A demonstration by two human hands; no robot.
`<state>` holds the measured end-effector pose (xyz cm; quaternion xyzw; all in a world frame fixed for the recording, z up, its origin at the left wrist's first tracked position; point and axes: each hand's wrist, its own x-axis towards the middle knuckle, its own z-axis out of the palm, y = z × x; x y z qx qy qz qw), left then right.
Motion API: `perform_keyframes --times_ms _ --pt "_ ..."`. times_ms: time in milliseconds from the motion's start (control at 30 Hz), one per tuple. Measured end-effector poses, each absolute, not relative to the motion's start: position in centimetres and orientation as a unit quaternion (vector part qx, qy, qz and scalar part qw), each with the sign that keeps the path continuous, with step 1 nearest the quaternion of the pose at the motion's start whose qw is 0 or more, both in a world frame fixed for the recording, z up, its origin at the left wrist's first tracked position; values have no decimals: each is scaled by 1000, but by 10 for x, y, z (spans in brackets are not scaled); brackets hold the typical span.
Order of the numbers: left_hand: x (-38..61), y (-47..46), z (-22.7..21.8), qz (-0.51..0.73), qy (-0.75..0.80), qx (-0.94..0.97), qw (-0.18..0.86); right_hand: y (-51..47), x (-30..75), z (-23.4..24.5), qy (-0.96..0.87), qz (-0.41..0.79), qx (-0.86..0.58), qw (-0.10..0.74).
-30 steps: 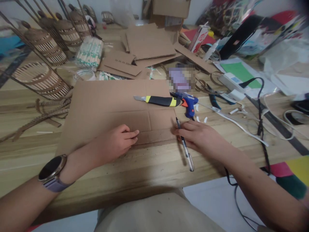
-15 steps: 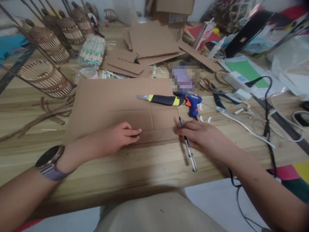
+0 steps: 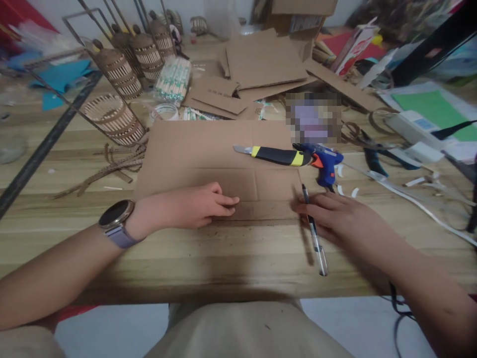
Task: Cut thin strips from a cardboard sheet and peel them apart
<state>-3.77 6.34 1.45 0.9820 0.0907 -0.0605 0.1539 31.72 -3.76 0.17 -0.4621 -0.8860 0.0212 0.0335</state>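
Where we begin, at far left: woven bamboo baskets (image 3: 115, 117) stand on the table (image 3: 223, 258), near the far left corner of the cardboard sheet (image 3: 201, 149).
Left wrist: we note a watch (image 3: 115, 219) on a lilac strap.
Left hand (image 3: 197, 206): open, palm down, fingertips resting on the sheet's near edge, holding nothing.
Cardboard sheet: flat on the table, reaching from one hand to the other.
Utility knife (image 3: 278, 155): yellow and black, blade out, lying on the sheet's right part, its tail touching the blue glue gun (image 3: 326, 164).
Pen (image 3: 314, 233): lying on the table at the sheet's near right corner.
Right hand (image 3: 343, 216): open, palm down, fingers laid across the pen, not curled around it.
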Motion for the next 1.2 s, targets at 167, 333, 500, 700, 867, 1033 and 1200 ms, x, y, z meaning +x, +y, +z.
perform_keyframes --times_ms 167,333,500,700,867,1033,1200 --pt "-36 62 18 -77 95 982 144 -37 319 3 -897 4 -443 3" --pt "-33 61 25 -91 110 980 140 -38 320 -4 -896 -24 -443 24" --pt "-32 60 29 -96 110 979 141 -38 318 -2 -899 -26 -438 24" --pt "-33 61 24 -68 101 983 139 -36 316 3 -896 -9 -445 2" --pt "-33 61 23 -81 97 985 115 -38 315 5 -895 -17 -446 8" --pt "-33 60 23 -89 96 985 109 -39 311 8 -893 -17 -449 8" --pt "-34 60 19 -76 103 985 117 -38 313 7 -887 21 -460 23"
